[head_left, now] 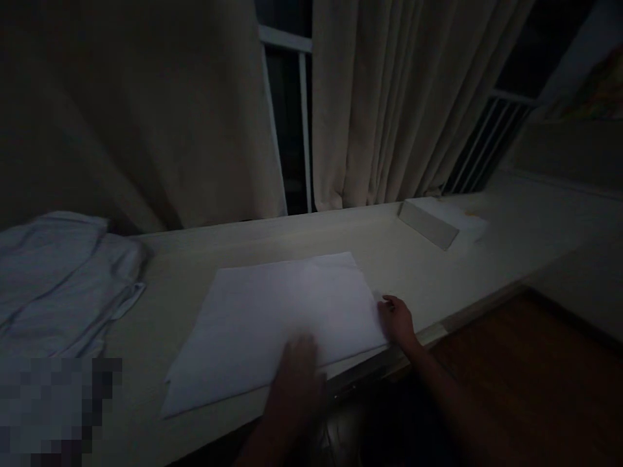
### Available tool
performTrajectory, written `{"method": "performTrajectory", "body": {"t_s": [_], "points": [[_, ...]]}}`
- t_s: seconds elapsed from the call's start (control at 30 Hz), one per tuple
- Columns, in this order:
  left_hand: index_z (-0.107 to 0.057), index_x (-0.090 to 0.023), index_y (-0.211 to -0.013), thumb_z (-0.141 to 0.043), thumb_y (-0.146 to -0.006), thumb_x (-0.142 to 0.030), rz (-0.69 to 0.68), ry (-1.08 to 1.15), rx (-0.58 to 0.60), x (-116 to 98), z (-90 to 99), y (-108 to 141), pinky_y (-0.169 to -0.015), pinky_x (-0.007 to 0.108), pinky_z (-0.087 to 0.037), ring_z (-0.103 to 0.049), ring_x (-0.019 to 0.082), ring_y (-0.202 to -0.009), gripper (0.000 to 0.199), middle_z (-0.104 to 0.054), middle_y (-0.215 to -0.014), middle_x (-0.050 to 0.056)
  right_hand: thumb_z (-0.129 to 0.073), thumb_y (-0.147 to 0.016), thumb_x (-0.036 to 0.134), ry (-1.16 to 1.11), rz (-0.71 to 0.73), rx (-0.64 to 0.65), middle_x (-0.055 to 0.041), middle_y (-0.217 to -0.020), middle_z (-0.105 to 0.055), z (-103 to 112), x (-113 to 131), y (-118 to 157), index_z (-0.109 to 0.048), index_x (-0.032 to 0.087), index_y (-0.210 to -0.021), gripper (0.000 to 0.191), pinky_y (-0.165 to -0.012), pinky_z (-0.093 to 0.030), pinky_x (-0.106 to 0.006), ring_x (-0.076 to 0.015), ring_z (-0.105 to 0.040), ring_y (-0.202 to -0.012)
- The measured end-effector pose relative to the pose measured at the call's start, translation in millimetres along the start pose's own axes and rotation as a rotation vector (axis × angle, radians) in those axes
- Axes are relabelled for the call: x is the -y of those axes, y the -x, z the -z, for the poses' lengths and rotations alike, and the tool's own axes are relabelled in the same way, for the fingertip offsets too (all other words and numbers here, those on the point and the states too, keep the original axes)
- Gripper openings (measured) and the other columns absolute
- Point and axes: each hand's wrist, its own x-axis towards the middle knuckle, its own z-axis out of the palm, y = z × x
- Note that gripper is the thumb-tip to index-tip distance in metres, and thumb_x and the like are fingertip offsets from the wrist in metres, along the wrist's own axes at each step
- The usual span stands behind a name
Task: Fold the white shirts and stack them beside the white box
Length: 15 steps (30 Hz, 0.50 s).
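Note:
A white cloth [272, 311] lies spread flat on the pale ledge [195, 256]. Over its near edge is my left hand [299, 360], blurred by motion, so its fingers and whether it touches the cloth are hard to make out. At the cloth's right edge, my right hand [396, 318] has its fingers curled in at the border, pinching the cloth's edge as far as the dim light shows.
Crumpled light cloth [63, 279] is piled on the ledge at the left. A box [428, 224] with white material beside it stands at the back right. Beige curtains [370, 104] hang behind. The ledge's front edge drops to a brown floor [525, 370].

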Motion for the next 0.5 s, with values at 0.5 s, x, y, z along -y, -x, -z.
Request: {"method": "performTrajectory", "body": {"t_s": [0.5], "points": [[-0.018, -0.034, -0.151, -0.040, -0.087, -0.062, -0.259, 0.284, 0.150, -114, -34.1, -109, -0.118, 0.059, -0.014, -0.007, 0.030, -0.148, 0.073, -0.014, -0.162, 0.003, -0.054, -0.091, 0.049, 0.010, -0.204, 0.432, -0.0109, -0.080, -0.072, -47, 23, -176, -0.073, 0.013, -0.081, 0.041, -0.065, -0.045, -0.024, -0.0189, -0.067, -0.074]]}}
